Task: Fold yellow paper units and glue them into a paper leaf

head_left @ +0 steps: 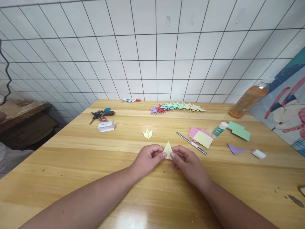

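Observation:
Between my two hands a small yellow paper (168,150), folded to a triangle with its tip pointing away from me, is held just above the wooden table. My left hand (150,159) pinches its left lower corner, thumb on top. My right hand (188,161) grips the right lower corner in the same way. The fingers under the paper are partly hidden. A finished-looking yellow folded piece (148,134) with pointed tips lies a little beyond my left hand. To the right, past my right hand, lies a utility knife (192,143).
Right of the knife are pink and yellow paper sheets (203,139), a glue stick (219,129), green sheets (239,130), a purple folded paper (235,149) and an eraser (258,154). Behind stand a chain of folded paper (177,107) and a bottle (249,99). Keys (101,114) and a small box (106,126) lie left.

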`<state>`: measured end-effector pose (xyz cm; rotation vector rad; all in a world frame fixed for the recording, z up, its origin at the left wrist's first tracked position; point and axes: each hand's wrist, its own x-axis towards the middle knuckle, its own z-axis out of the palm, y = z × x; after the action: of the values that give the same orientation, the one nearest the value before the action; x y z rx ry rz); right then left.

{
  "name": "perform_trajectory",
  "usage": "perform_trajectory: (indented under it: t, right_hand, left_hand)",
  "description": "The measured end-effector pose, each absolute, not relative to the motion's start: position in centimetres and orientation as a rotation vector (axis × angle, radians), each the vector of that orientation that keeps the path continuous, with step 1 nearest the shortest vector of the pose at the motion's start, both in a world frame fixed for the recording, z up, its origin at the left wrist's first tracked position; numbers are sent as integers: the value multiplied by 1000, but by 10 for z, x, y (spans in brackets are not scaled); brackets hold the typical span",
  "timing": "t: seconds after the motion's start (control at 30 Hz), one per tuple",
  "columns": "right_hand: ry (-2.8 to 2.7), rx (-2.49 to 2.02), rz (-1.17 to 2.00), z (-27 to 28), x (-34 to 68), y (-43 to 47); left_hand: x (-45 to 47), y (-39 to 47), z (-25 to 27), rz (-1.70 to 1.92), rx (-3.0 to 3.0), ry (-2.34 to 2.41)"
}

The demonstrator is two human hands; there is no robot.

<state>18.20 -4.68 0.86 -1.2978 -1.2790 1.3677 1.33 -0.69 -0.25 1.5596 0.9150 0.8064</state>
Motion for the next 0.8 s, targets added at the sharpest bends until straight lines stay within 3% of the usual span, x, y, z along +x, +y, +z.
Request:
perform_trajectory:
  t: [0.2, 0.5, 0.8]
  right_hand:
    - [-1448, -1317, 1236, 11, 184, -45]
    - [-1363, -1330, 1365, 11, 185, -44]
    - [-1672, -1425, 1024, 9, 179, -49]
  left_hand:
    - [10, -7, 4, 757, 1572, 884]
    - [11, -5, -1, 752, 1718, 936]
    - [13, -7, 1, 769, 1705, 938]
